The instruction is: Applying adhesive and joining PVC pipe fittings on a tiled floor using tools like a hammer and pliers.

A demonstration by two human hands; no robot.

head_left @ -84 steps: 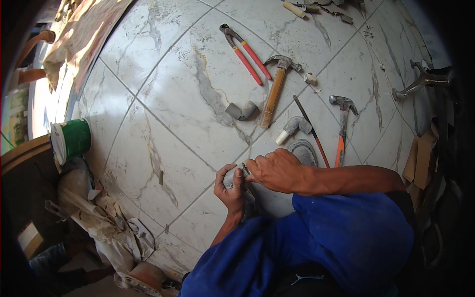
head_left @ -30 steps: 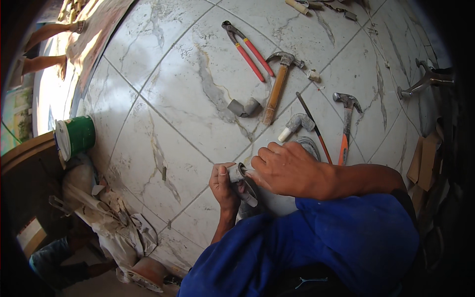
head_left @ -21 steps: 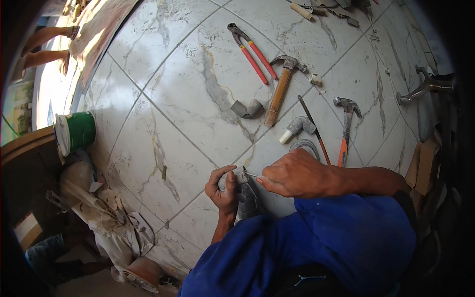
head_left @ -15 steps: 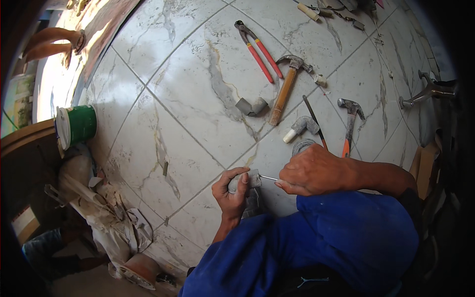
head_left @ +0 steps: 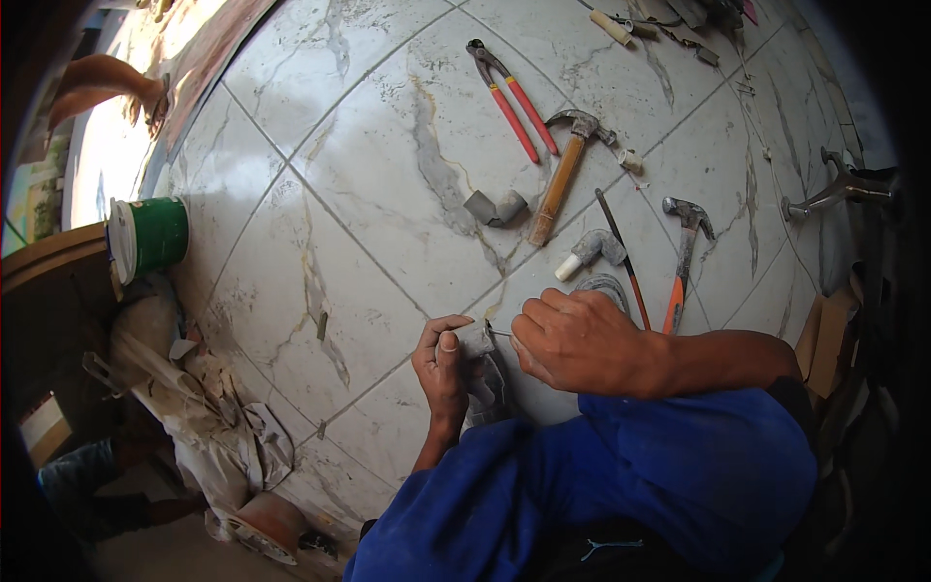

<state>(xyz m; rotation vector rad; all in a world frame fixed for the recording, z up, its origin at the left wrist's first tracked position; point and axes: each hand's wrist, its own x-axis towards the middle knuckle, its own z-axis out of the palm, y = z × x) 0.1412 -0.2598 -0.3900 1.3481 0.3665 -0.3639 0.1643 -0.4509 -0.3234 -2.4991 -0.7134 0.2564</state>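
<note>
My left hand (head_left: 438, 371) holds a grey pipe fitting (head_left: 471, 339) upright thumb over its side. My right hand (head_left: 587, 349) is closed on a thin metal-shafted tool (head_left: 499, 334) reaching the fitting's open end; its handle is hidden. Beyond lie an elbow fitting with white pipe (head_left: 600, 246), a round dusty object (head_left: 604, 285) partly covered by my hand, a long thin rod (head_left: 634, 289), an orange-handled hammer (head_left: 676, 299) and a wooden-handled hammer (head_left: 559, 184). An angled grey fitting (head_left: 495, 209) rests farther left.
Red-handled pincers (head_left: 516, 116), a small white fitting (head_left: 629, 161), pipe offcuts (head_left: 609, 26) and a metal fixture (head_left: 838, 189) lie farther out. Left are a green-labelled bucket (head_left: 154, 236) and crumpled sacking (head_left: 218, 422). Another person's limb (head_left: 112, 82) shows top left; cardboard (head_left: 830, 339) stands right.
Since half a second ago my right hand has shifted left toward the fitting, less shaft showing. The other person's limbs have moved; the floor view has shifted slightly.
</note>
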